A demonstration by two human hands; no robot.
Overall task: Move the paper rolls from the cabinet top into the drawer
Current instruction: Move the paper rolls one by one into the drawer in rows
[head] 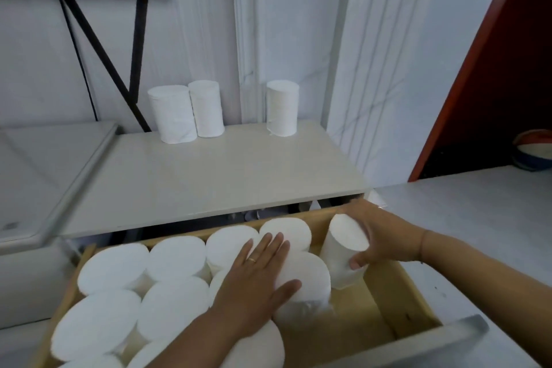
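Observation:
Three white paper rolls stand upright at the back of the cabinet top (209, 176): two touching at the left (173, 112) (207, 109) and one apart at the right (282, 107). Below it the wooden drawer (397, 299) is pulled out and holds several upright rolls (176, 260). My left hand (257, 275) lies flat, fingers spread, on top of the packed rolls. My right hand (379, 236) grips one roll (343, 251), tilted, at the drawer's back right corner, its lower end inside the drawer.
A white appliance lid (50, 164) adjoins the cabinet on the left, with a black metal frame (98, 39) behind. White wall panels rise at the back. A red-brown door (490, 69) and a ball (534, 152) are at the right. The drawer's right side has bare wood.

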